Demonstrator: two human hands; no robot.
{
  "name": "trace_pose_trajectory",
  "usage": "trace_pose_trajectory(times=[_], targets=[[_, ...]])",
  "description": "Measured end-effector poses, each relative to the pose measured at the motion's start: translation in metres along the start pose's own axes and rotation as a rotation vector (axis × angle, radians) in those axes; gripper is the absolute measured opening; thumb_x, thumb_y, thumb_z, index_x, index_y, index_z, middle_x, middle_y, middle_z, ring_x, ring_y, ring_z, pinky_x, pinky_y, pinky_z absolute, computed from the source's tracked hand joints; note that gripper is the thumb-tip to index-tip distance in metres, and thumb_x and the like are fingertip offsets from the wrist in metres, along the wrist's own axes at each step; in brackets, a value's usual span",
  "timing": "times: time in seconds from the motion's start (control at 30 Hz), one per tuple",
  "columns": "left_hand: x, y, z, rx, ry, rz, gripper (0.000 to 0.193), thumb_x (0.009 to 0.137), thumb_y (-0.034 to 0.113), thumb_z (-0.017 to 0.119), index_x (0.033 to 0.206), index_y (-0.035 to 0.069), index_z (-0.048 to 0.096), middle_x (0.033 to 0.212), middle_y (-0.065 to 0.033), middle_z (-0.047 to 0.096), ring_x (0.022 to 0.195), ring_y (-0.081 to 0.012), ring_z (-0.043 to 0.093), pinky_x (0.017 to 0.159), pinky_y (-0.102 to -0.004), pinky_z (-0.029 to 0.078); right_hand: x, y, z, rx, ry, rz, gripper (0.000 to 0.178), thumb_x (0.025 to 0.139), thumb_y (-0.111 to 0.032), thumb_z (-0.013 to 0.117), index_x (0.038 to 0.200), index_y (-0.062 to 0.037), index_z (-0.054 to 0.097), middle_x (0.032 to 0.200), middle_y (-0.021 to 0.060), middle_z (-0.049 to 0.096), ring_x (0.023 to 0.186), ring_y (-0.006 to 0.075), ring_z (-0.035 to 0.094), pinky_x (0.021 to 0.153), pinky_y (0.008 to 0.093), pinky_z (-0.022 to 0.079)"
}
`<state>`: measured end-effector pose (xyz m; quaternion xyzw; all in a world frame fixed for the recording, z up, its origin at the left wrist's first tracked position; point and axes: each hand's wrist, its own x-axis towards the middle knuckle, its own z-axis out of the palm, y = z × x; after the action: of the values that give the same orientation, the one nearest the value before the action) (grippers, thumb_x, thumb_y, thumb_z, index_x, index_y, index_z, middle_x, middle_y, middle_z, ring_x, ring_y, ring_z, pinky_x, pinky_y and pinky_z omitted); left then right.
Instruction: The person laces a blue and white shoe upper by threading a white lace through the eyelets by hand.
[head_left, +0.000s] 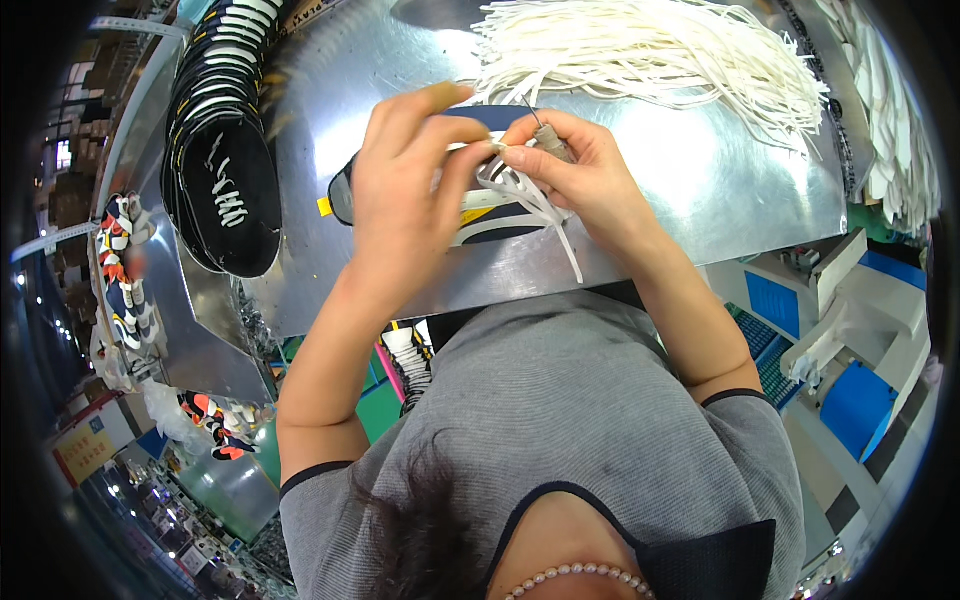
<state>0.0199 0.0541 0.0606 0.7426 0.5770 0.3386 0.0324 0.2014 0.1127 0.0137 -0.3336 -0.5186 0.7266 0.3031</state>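
Both hands meet over a flat shoe upper [490, 222] in navy, white and yellow, lying on the metal table. My left hand [410, 185] pinches a white shoelace between thumb and index finger, its other fingers raised and curved. At the same spot, my right hand [590, 180] pinches the lace with thumb and index finger. Tucked in that right hand is an awl-like tool [553, 143] with a light handle and a thin metal point directed up. Loops and a loose end of the white shoelace [545, 205] hang below the fingers. My left hand hides part of the upper.
A big bundle of white laces [650, 50] lies at the far side of the metal table [740, 190]. Stacked black shoe uppers [222, 195] stand at the left. More white laces [895, 140] hang at the far right. Blue and white equipment [850, 350] stands right of the table.
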Motion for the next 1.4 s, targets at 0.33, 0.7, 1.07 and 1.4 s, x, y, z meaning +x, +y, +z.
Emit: trace_pose_trajectory(times=[0.33, 0.7, 1.07, 1.4], targets=[[-0.017, -0.044, 0.017, -1.161, -0.514, -1.243, 0.057, 0.097, 0.053, 0.06, 0.119, 0.001, 0.065, 0.107, -0.0083, 0.067, 0.091, -0.0154, 0.062, 0.085, -0.0301, 0.051, 0.015, 0.027, 0.008, -0.293, 0.252, 0.0, 0.039, 0.083, -0.012, 0.077, 0.117, -0.0011, 0.06, 0.089, 0.0139, 0.073, 0.081, 0.0229, 0.071, 0.075, 0.034, 0.054], [-0.032, -0.01, 0.046, -0.673, -0.048, -0.853, 0.023, 0.087, 0.011, 0.077, 0.106, 0.0, 0.071, 0.1, -0.005, 0.073, 0.088, -0.0107, 0.069, 0.076, -0.0255, 0.054, 0.009, 0.021, -0.001, -0.678, 0.149, -0.12, 0.036, 0.086, -0.019, 0.073, 0.113, 0.0011, 0.059, 0.091, 0.0199, 0.072, 0.088, 0.0358, 0.07, 0.08, 0.0419, 0.053], [-0.038, -0.008, 0.046, -0.674, -0.057, -0.784, 0.012, 0.089, 0.009, 0.075, 0.097, 0.0, 0.071, 0.082, -0.0033, 0.071, 0.074, -0.0089, 0.066, 0.067, -0.0239, 0.052, -0.005, 0.009, -0.019, -0.732, 0.045, -0.197, 0.016, 0.092, -0.021, 0.064, 0.094, -0.0051, 0.064, 0.075, 0.0127, 0.069, 0.077, 0.0333, 0.068, 0.067, 0.0448, 0.051], [-0.038, 0.007, 0.044, -0.705, -0.165, -0.658, 0.014, 0.094, 0.017, 0.068, 0.093, 0.003, 0.07, 0.081, -0.0013, 0.069, 0.068, -0.0063, 0.056, 0.061, -0.0223, 0.044, 0.018, -0.01, -0.004, -1.236, -0.269, -0.154, 0.014, 0.089, -0.019, 0.061, 0.089, -0.0044, 0.064, 0.077, 0.0169, 0.068, 0.078, 0.0366, 0.068, 0.068, 0.0454, 0.052]])
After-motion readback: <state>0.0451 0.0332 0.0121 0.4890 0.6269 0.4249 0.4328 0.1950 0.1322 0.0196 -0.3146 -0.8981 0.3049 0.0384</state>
